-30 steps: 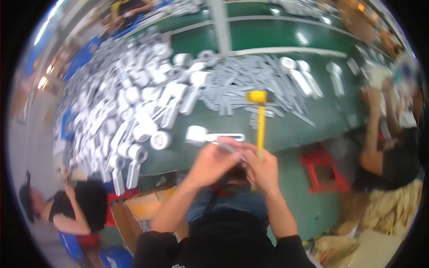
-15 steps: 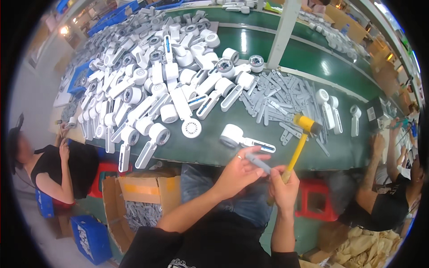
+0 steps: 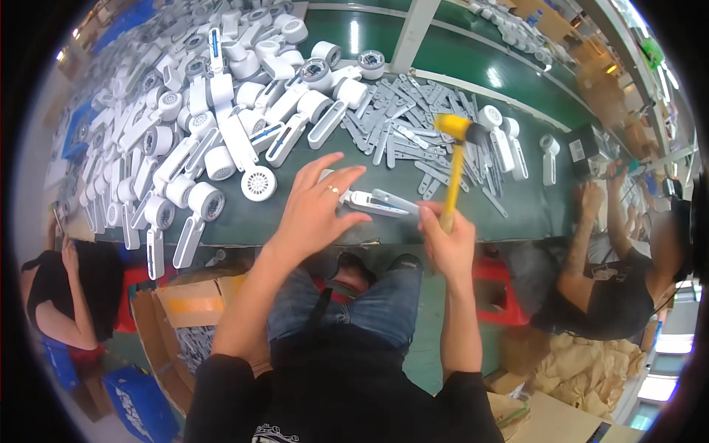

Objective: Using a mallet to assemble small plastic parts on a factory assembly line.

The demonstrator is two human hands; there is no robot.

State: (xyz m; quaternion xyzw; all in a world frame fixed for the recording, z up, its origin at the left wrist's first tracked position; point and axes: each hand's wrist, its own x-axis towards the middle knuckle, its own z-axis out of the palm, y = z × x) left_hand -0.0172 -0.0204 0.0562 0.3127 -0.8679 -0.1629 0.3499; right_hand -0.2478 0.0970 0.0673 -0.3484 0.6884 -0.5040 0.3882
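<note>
My left hand (image 3: 314,210) is open, fingers spread, above the near edge of the table. Behind its fingers lies a white round-headed device with a long slotted handle (image 3: 363,201); its head is mostly hidden by the hand, and I cannot tell whether they touch. In my right hand (image 3: 450,240) is a mallet (image 3: 456,173) with a yellow handle and a yellow-and-black head, held upright. The same hand pinches one end of a slim grey strip (image 3: 395,201) between thumb and finger. The strip points left, over the white handle.
Many similar white devices (image 3: 214,140) are heaped on the green table (image 3: 295,221) at left, beside a pile of grey strips (image 3: 413,111). Several finished-looking devices (image 3: 502,144) lie at right. An open carton (image 3: 192,303) stands below; co-workers sit on both sides.
My left hand has let go of the grey strip and moved forward and left to the white device, its fingers spreading. The strip stays with the mallet in my right hand. The view has shifted.
</note>
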